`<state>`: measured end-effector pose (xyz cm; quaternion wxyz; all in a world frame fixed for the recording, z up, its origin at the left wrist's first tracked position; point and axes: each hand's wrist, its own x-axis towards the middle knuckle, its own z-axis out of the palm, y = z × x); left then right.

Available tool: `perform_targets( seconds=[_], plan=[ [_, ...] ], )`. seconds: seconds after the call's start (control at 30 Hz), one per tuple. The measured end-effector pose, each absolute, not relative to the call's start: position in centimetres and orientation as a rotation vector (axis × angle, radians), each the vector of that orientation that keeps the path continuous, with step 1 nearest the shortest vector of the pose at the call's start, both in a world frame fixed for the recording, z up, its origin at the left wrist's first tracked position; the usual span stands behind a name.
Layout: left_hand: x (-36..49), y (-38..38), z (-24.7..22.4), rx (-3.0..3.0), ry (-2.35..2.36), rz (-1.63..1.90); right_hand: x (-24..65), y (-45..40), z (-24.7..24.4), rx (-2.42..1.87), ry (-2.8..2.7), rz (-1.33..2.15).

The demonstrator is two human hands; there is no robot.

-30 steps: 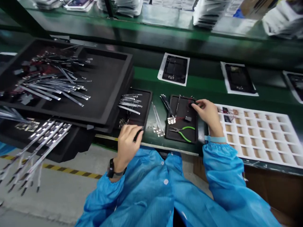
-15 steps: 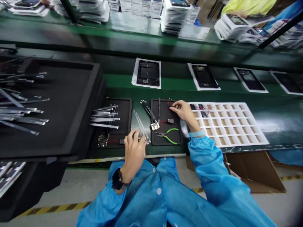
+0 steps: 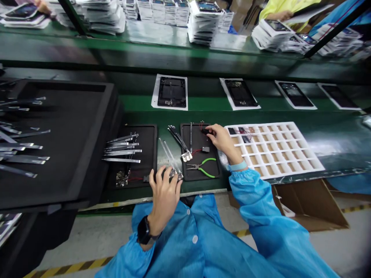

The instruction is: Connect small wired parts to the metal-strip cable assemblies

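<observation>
My right hand (image 3: 222,143) pinches a small black part with thin red wires (image 3: 206,131) over the back right of a small black tray (image 3: 217,170). My left hand (image 3: 164,189) is open, its fingers bent and apart, with the fingertips at small circuit boards (image 3: 176,175) whose flat strips (image 3: 168,151) point away from me. In the small tray lie green-handled pliers (image 3: 203,166) and a small dark block (image 3: 205,149) on a red wire. A circuit board (image 3: 187,156) with dark ribbon cables overlaps the tray's left edge.
A white compartment tray (image 3: 278,150) at the right holds a few black parts. Left are another black tray (image 3: 149,154) of ribbon cables and a large raised black tray (image 3: 95,116). Tablet panels (image 3: 173,92) lie behind on white sheets. A cardboard box (image 3: 310,204) stands below right.
The view has shifted slightly, so most things sit further left. My left hand has drawn back a little, showing more of the boards. My right hand still pinches the black part.
</observation>
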<state>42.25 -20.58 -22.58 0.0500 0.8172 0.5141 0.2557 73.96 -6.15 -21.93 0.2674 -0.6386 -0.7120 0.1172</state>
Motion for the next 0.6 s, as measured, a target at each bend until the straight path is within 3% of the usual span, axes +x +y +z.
perform_targets(
  seconds=[0.37, 0.6],
  plan=[
    [42.5, -20.4, -23.2, 2.444, 1.561, 0.813, 73.9, -8.2, -20.0, -1.782, -1.789, 0.313],
    [41.9, -19.2, -22.5, 2.277, 1.398, 1.17, 71.8, -10.3, -17.1, -1.551, -1.625, 0.703]
  ],
)
